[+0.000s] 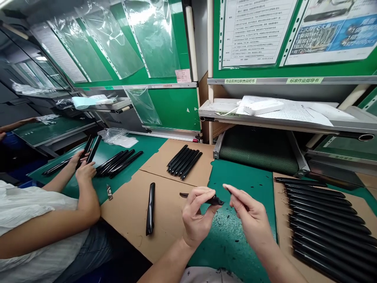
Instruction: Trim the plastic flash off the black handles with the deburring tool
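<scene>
Left hand (196,218) pinches black strip (216,201), right hand (250,214) half-open, empty; light fingertip hold may let it slip

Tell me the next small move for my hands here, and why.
Probably close the right hand onto the free end of the thin black piece. The left hand pinches it over the green mat, its tip pointing at the right hand, whose fingers are open just beside it, apparently not touching. Black flakes lie on the mat below.
</scene>
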